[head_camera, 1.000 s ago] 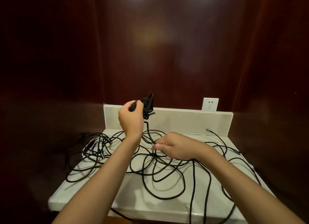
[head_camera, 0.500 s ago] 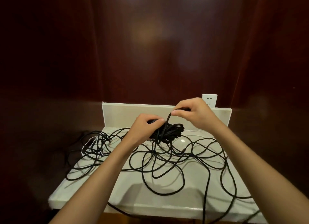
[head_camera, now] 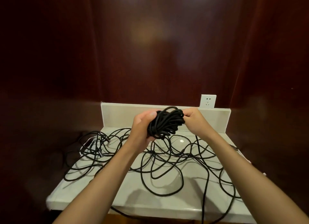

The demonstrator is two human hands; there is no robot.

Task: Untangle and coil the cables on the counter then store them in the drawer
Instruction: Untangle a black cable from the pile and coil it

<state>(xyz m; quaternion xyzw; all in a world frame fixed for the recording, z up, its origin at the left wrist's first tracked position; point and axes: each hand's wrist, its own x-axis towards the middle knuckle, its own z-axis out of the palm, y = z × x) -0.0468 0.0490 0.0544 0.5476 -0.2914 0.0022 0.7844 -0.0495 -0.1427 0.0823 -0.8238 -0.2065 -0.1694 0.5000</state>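
Observation:
A thick coil of black cable (head_camera: 164, 123) is held up above the back of the white counter (head_camera: 103, 195). My left hand (head_camera: 142, 128) grips the coil's left side, thumb on top. My right hand (head_camera: 194, 120) pinches the strands on its right side. From the coil a strand runs down into a wide tangle of loose black cable (head_camera: 160, 162) spread over the counter. A denser knot of cables with light plug ends (head_camera: 93, 145) lies at the counter's left rear. No drawer is in view.
A white backsplash (head_camera: 117, 113) closes the counter's rear, with a white wall socket (head_camera: 208, 101) above its right end. Dark red wood panels surround the niche. Some cable loops hang over the front and right edges (head_camera: 205, 212).
The coil has grown and risen higher. My right hand came from the counter, brought a strand up and now pinches the coil's right side; my left hand turned to cradle it.

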